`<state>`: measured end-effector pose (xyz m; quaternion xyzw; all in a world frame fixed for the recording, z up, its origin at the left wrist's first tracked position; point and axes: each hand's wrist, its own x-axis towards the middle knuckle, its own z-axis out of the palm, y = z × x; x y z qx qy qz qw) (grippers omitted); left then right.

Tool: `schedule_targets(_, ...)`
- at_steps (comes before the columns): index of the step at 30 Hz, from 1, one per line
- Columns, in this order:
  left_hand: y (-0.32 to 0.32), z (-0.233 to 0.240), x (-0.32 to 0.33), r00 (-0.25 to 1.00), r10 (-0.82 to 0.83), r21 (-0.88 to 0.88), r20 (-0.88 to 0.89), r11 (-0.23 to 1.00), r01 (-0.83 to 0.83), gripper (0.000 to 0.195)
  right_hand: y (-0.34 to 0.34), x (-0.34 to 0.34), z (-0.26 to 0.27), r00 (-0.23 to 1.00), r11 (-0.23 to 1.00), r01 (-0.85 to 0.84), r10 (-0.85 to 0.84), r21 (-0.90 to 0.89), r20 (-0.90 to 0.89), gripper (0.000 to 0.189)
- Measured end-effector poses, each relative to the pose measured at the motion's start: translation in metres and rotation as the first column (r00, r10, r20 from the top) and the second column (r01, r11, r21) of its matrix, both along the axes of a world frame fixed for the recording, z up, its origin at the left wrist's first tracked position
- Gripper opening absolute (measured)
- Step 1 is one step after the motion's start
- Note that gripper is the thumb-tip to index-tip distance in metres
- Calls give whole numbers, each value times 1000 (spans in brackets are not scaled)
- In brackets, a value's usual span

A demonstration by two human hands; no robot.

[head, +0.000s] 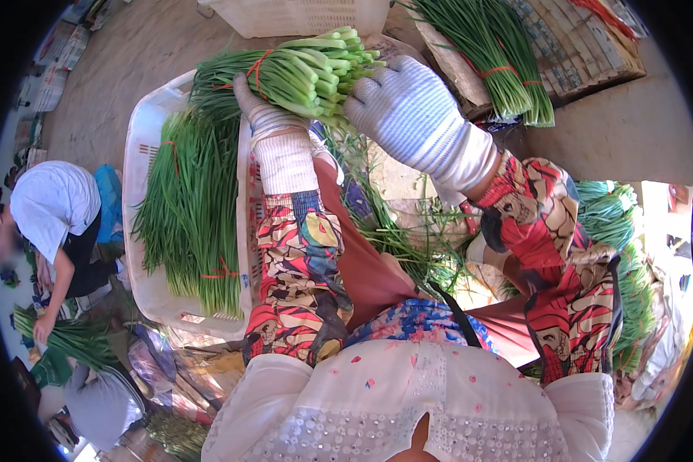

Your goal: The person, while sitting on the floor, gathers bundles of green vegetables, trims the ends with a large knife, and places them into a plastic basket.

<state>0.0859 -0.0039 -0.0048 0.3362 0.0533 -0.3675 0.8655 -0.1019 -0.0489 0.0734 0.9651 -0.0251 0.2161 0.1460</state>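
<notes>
A bunch of garlic chives, bound with orange-red ties, lies sideways above the right rim of a white plastic crate. My left hand, in a striped knit glove, grips the bunch from below near a tie. Against the pale stem ends rests my right hand, gloved the same way, with fingers curled; whether it pinches any stems is hidden. More tied chives lie lengthwise inside the crate, their leaves overlapping.
Two tied bunches lie on boards at the upper right. Another white crate stands ahead. Loose leaves litter the ground between my legs. More bunches are stacked at my right. At left, a person bends over greens.
</notes>
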Motion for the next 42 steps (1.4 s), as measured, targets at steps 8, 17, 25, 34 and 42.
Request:
schedule_targets(8,-3,2,-3,990,-115,110,-81,986,124,72,7,-30,-4,989,982,102,-118,161,94,12)
schedule_targets(17,6,-15,29,999,-43,-15,6,999,43,68,63,-227,-90,763,782,490,-170,386,-624,20)
schedule_targets(25,16,18,7,995,-44,10,86,999,43,51,108,-248,-163,232,653,678,244,337,-942,30)
schedule_targets(34,8,-6,21,988,-58,-22,143,998,61,57,-2,-52,-31,932,795,32,-242,606,268,21)
schedule_targets(42,2,-25,32,986,-55,-46,159,997,63,65,-28,-7,-22,956,906,-9,-117,423,271,25)
